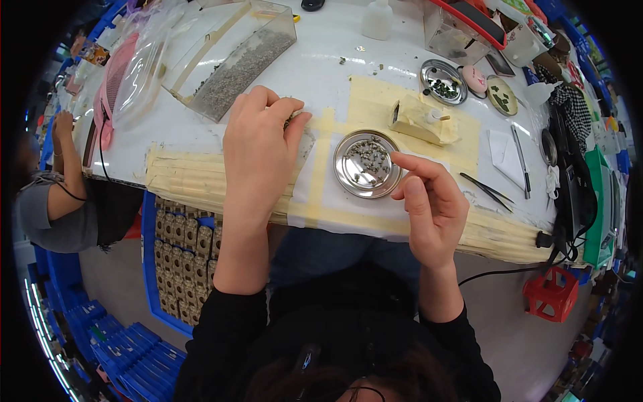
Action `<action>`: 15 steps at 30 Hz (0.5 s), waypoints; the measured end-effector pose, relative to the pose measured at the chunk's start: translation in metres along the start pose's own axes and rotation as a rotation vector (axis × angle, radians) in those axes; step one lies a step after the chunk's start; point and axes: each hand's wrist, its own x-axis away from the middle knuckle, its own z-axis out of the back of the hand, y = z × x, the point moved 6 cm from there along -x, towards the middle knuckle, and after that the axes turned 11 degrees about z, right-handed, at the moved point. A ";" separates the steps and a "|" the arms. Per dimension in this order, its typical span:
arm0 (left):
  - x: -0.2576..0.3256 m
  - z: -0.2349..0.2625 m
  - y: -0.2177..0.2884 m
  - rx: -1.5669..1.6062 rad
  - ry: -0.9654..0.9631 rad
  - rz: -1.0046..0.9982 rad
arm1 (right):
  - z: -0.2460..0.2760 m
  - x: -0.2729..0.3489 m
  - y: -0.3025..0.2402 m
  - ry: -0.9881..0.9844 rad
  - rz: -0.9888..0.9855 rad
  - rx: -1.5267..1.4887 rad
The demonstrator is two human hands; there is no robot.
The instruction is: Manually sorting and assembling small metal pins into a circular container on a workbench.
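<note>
My left hand (pixel 254 151) is closed beside the clear box, its thumb and fingertips pinched round a small greyish thing that they mostly hide. Right of it, a round shiny metal dish (pixel 341 181) holds many tiny dark green and silvery pieces. My right hand (pixel 439 218) is at the dish's right rim, fingers bent and thumb apart from the index finger. I see nothing between them. Behind the dish stands a small block wrapped in cream tape (pixel 418 120). A pair of dark tweezers (pixel 487 191) lies right of my right hand.
A clear plastic box (pixel 278 30) of grey grains stands at the back left. To the right are a second metal dish (pixel 432 67), a pink round object (pixel 474 79), and a pen (pixel 520 161). Below the table's edge is a blue tray (pixel 149 268) of brownish parts; another person (pixel 57 208) sits left.
</note>
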 end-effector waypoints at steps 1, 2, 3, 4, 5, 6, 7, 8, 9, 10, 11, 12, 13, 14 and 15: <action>0.001 -0.003 0.000 -0.023 -0.012 0.000 | 0.000 0.000 0.000 -0.001 -0.005 0.000; 0.002 -0.007 0.001 -0.047 -0.024 -0.001 | 0.001 0.001 0.000 -0.003 -0.010 -0.001; 0.003 -0.007 0.001 -0.046 -0.008 -0.009 | 0.001 0.001 0.000 -0.005 -0.010 0.001; 0.004 -0.006 0.002 -0.045 0.008 -0.017 | 0.000 0.001 0.000 -0.007 -0.010 0.002; 0.004 -0.006 0.003 -0.045 0.024 -0.026 | 0.000 0.001 -0.001 -0.010 -0.011 0.003; 0.004 -0.007 0.003 -0.043 0.028 -0.036 | 0.000 0.001 -0.001 -0.006 -0.009 0.005; 0.004 -0.007 0.004 -0.041 0.031 -0.046 | -0.001 0.001 0.000 -0.002 -0.007 0.007; 0.004 -0.007 0.004 -0.039 0.034 -0.056 | -0.001 0.001 0.000 0.003 -0.005 0.009; 0.004 -0.007 0.004 -0.029 0.039 -0.064 | -0.001 0.001 0.000 0.006 -0.003 0.009; 0.004 -0.007 0.003 -0.018 0.043 -0.073 | -0.001 0.001 0.000 0.010 0.000 0.010; 0.004 -0.006 0.003 -0.008 0.047 -0.082 | -0.001 0.001 0.000 0.014 0.002 0.011; 0.003 -0.005 0.004 0.053 0.039 -0.086 | -0.001 0.001 0.000 0.015 0.003 0.009; 0.004 -0.002 0.007 0.114 0.030 -0.090 | -0.001 0.001 0.000 0.015 0.004 0.007; 0.004 0.001 0.009 0.175 0.021 -0.095 | -0.001 0.001 0.000 0.016 0.004 0.006; 0.004 0.004 0.011 0.302 -0.028 -0.039 | -0.001 0.001 0.001 0.010 0.009 0.009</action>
